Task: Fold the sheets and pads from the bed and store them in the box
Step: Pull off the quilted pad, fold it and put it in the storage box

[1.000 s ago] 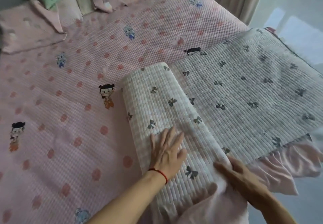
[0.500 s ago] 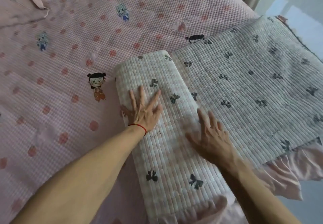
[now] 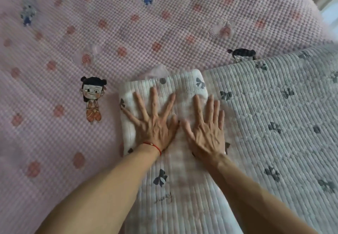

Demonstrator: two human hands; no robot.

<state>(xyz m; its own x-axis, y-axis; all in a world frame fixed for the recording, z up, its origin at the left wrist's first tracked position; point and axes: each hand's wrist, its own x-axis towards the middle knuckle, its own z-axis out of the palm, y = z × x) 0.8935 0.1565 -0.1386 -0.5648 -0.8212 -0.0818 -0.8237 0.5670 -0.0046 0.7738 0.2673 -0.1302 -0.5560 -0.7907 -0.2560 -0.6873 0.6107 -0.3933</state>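
two hands lie flat, fingers straight and spread, side by side on the far end of a rolled-over fold of pad [image 3: 182, 188]; the left hand [image 3: 151, 122] wears a red string [image 3: 154, 146] at the wrist, the right hand [image 3: 205, 129] sits just beside it, thumbs nearly touching. neither grips anything; both press down on the cloth. the pad is quilted in narrow ribs, pale with a faint check and printed dark bows, soft and thick enough to hold a rounded edge at its left side and far corner. its unfolded part spreads to the right, flat and greyer in shade. under it, reaching left and far, lies a pink sheet [image 3: 128, 32] of puffy waffle weave with red dots and cartoon children. the step in hand looks like flattening or rolling one fold of the pad, early in the task, with the sheet yet to be folded. the next move likely calls for carrying the fold over onto the flat part at right, edges kept even. no box is in view.
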